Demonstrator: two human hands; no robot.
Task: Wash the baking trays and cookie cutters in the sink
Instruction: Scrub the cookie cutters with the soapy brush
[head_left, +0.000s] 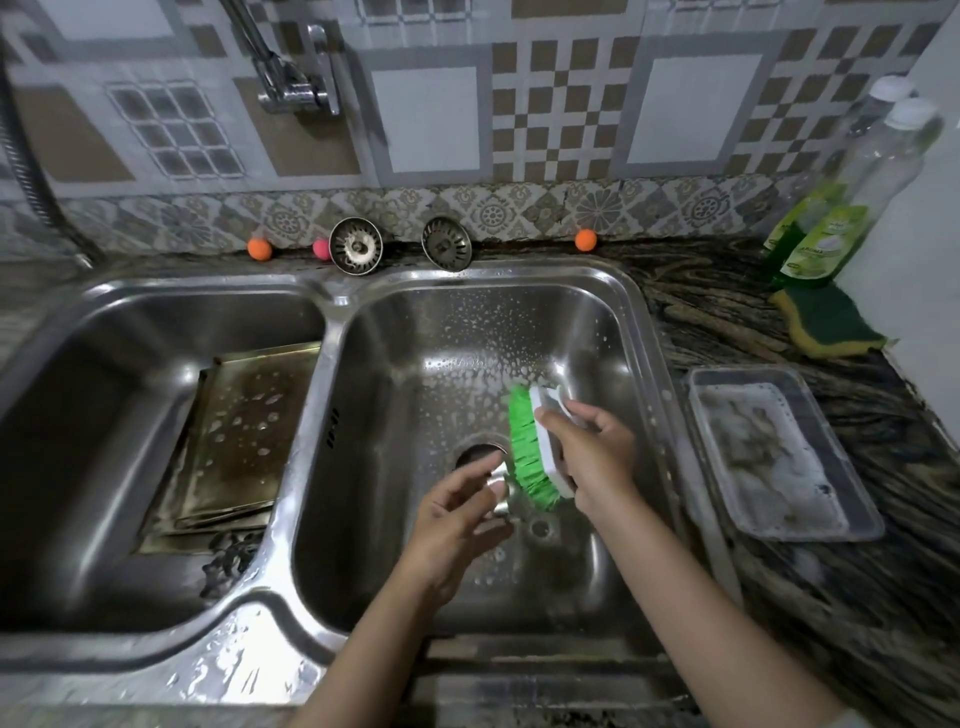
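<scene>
Scrubbing a cookie cutter over the right sink basin (618, 312).
My left hand (457, 512) pinches the small metal cutter (501, 491); my right hand (592, 457) grips the green-bristled brush (530, 447) against it.

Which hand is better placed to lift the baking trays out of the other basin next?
Probably the left hand: it is nearer the baking trays in the left basin and pinches only a small metal cutter. The right hand grips the green brush, farther away.

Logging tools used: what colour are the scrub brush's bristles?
Bright green bristles on a white back, seen in the head view.
</scene>
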